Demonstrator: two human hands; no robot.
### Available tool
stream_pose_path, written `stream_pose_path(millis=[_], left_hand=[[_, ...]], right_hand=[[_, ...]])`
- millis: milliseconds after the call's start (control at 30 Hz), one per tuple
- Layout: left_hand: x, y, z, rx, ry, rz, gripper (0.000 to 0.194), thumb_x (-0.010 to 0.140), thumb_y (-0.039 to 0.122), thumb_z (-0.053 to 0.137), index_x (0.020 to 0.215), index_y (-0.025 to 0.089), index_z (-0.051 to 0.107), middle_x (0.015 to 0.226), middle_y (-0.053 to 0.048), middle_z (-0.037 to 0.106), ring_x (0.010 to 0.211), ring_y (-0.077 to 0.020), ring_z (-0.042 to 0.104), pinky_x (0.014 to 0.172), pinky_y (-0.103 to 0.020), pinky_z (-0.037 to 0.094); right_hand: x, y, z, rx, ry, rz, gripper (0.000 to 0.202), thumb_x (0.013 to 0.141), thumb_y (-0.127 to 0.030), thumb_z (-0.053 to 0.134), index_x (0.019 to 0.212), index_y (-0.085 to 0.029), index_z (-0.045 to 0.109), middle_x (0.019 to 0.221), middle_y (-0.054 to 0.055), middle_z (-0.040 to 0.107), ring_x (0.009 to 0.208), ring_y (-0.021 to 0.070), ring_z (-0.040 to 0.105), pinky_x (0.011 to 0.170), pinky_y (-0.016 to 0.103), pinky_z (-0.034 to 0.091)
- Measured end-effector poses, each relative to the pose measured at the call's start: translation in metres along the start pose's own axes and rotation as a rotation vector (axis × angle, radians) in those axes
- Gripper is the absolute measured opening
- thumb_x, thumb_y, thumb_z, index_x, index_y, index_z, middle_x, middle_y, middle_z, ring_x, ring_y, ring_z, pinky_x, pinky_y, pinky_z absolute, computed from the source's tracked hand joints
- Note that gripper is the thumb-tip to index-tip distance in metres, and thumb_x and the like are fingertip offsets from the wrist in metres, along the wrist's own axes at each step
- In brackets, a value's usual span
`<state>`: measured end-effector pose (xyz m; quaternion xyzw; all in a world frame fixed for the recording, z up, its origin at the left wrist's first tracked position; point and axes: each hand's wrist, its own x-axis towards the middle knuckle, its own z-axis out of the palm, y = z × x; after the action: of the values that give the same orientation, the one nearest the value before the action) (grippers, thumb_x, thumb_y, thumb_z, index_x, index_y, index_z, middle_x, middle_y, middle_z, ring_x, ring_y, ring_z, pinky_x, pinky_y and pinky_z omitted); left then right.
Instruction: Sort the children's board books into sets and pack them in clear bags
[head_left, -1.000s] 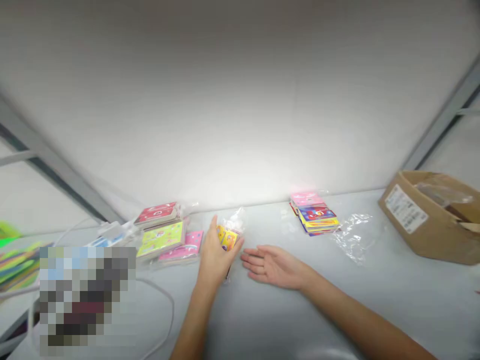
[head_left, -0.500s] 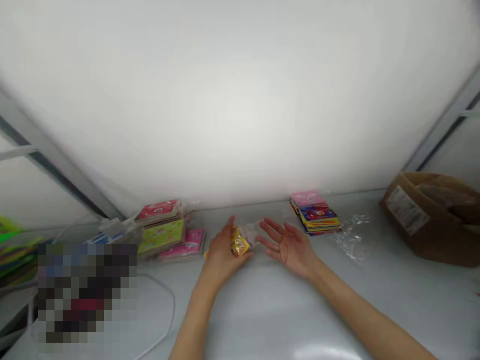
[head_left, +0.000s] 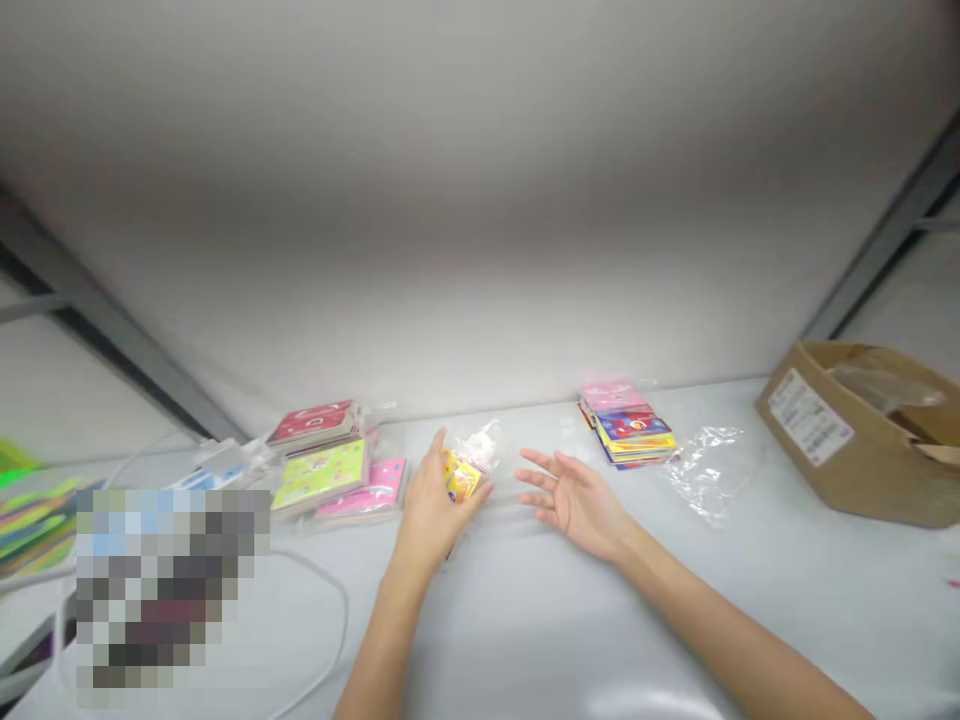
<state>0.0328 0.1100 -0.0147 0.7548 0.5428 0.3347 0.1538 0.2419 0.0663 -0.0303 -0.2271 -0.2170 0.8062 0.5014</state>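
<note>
My left hand is wrapped round a yellow pack of cards near the middle of the table. Crumpled clear plastic sticks out past the pack's far side. Part of the pack is hidden behind my fingers. To the right, apart from the pack, my right hand is held open with its fingers spread and nothing in it. Beyond the right hand lies a stack of colourful cards, pink, blue and yellow on top.
Several wrapped card packs, with a green one among them, lie left of my left hand. An empty-looking clear bag lies beside the right stack. A cardboard box stands at the far right. A white cable loops at the left.
The yellow pack and my left hand have moved slightly left and turned, widening the gap to my right hand. My right hand stays open, nearly in place.
</note>
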Motion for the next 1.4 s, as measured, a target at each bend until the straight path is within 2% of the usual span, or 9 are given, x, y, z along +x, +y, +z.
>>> stream_pose_path(millis=[133, 267, 367, 467, 633, 967, 1300, 1400], left_hand=[[0.001, 0.002, -0.002, 0.012, 0.016, -0.024, 0.087, 0.072, 0.044, 0.064, 0.141, 0.014, 0.021, 0.133, -0.019, 0.046, 0.121, -0.0309, 0.046, 0.099, -0.047, 0.037], [0.0, 0.005, -0.003, -0.001, 0.018, -0.041, 0.087, 0.072, 0.044, 0.064, 0.141, 0.012, 0.02, 0.135, -0.019, 0.044, 0.123, -0.0297, 0.044, 0.101, -0.045, 0.036], [0.001, 0.005, -0.003, -0.002, 0.027, -0.032, 0.088, 0.071, 0.045, 0.064, 0.141, 0.014, 0.02, 0.134, -0.018, 0.045, 0.123, -0.0296, 0.044, 0.101, -0.045, 0.037], [0.001, 0.004, -0.004, 0.0, 0.022, -0.046, 0.089, 0.071, 0.045, 0.064, 0.141, 0.014, 0.019, 0.132, -0.017, 0.047, 0.122, -0.0294, 0.045, 0.1, -0.045, 0.037], [0.001, 0.003, -0.003, -0.01, 0.026, -0.04, 0.089, 0.072, 0.045, 0.063, 0.142, 0.015, 0.018, 0.133, -0.017, 0.045, 0.122, -0.0287, 0.045, 0.1, -0.046, 0.036], [0.0, 0.003, -0.002, -0.026, 0.023, -0.032, 0.086, 0.072, 0.045, 0.063, 0.141, 0.017, 0.02, 0.133, -0.015, 0.046, 0.123, -0.0306, 0.045, 0.101, -0.047, 0.036], [-0.001, 0.006, -0.004, -0.031, -0.014, -0.038, 0.088, 0.072, 0.045, 0.064, 0.141, 0.015, 0.019, 0.134, -0.017, 0.045, 0.123, -0.0294, 0.044, 0.101, -0.045, 0.036], [0.0, 0.007, -0.005, -0.028, -0.012, -0.033, 0.087, 0.073, 0.045, 0.063, 0.141, 0.014, 0.018, 0.137, -0.018, 0.042, 0.126, -0.0294, 0.042, 0.101, -0.045, 0.035]], right_hand=[[0.001, 0.017, 0.008, -0.118, -0.109, 0.213, 0.049, 0.088, -0.04, 0.044, 0.132, -0.018, 0.042, 0.109, 0.012, 0.067, 0.082, 0.0201, 0.069, 0.07, 0.029, 0.049], [0.006, 0.038, 0.017, -0.078, -0.176, 0.371, 0.056, 0.084, -0.041, 0.052, 0.134, -0.02, 0.037, 0.109, 0.012, 0.066, 0.089, 0.0221, 0.068, 0.083, 0.036, 0.045], [0.01, 0.05, 0.02, 0.009, -0.168, 0.41, 0.052, 0.081, -0.038, 0.059, 0.128, -0.023, 0.043, 0.109, 0.008, 0.064, 0.094, 0.0202, 0.065, 0.093, 0.038, 0.038], [0.012, 0.055, 0.02, 0.071, -0.154, 0.442, 0.039, 0.08, -0.032, 0.061, 0.117, -0.022, 0.052, 0.107, 0.005, 0.065, 0.096, 0.0181, 0.064, 0.095, 0.037, 0.037], [0.01, 0.052, 0.017, 0.128, -0.143, 0.448, 0.025, 0.081, -0.025, 0.057, 0.104, -0.016, 0.058, 0.106, 0.007, 0.065, 0.093, 0.0146, 0.062, 0.094, 0.035, 0.037], [0.003, 0.027, 0.008, 0.063, 0.001, 0.393, 0.028, 0.083, -0.023, 0.054, 0.107, -0.01, 0.059, 0.11, 0.012, 0.062, 0.096, 0.0157, 0.062, 0.094, 0.032, 0.038], [0.005, 0.023, 0.0, 0.055, 0.021, 0.375, 0.026, 0.084, -0.026, 0.052, 0.101, -0.01, 0.062, 0.115, 0.013, 0.063, 0.102, 0.0163, 0.06, 0.096, 0.032, 0.039], [0.004, 0.013, -0.001, 0.074, 0.027, 0.291, 0.028, 0.085, -0.028, 0.051, 0.105, -0.011, 0.062, 0.116, 0.011, 0.063, 0.103, 0.0157, 0.06, 0.097, 0.032, 0.039]])
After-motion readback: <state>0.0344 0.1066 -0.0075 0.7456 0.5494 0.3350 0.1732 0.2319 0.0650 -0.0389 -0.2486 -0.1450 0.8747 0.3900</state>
